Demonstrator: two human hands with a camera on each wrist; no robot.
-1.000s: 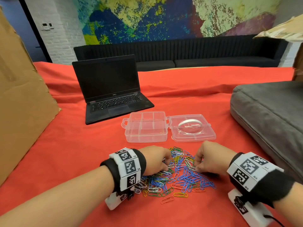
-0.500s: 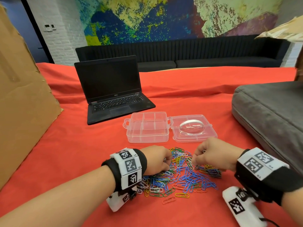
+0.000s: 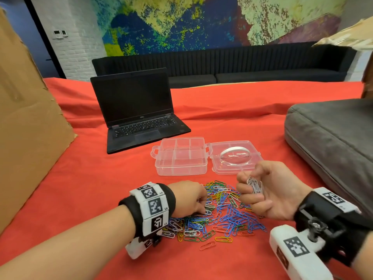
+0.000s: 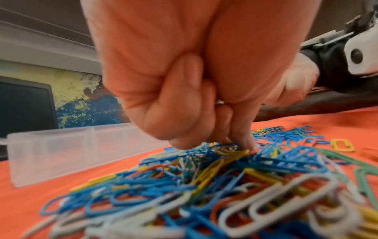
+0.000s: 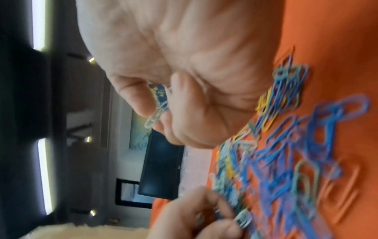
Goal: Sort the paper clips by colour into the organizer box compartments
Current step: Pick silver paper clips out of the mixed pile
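Head view: the right hand (image 3: 262, 195) has come up off the pile of paper clips (image 3: 220, 215) since a second ago, when both hands were down in it. It now hangs just above the pile's right edge, turned palm inward, its grip curled round a small bunch of white clips (image 3: 254, 188). The right wrist view, though blurred, shows pale clips pinched between thumb and fingers (image 5: 141, 103).

The left hand (image 3: 188, 199) is still low on the pile's left side. In the left wrist view its fingertips (image 4: 241, 142) press down among yellow and blue clips, the grip drawn together as if pinching; something metallic glints inside the fold of the fingers, but I cannot tell what it holds.

The organizer box (image 3: 181, 156) sits open just beyond the pile on the red worktop (image 3: 90, 178), lid (image 3: 236, 156) folded out to its right. From here every compartment I can see looks empty, and the pile is still mixed: blue, white, yellow, green, orange.

So the lift reads as a first handful of one colour ready to go in. My guess is the white bunch needs carrying forward and left to one compartment, released low so that none bounce into a neighbouring one.
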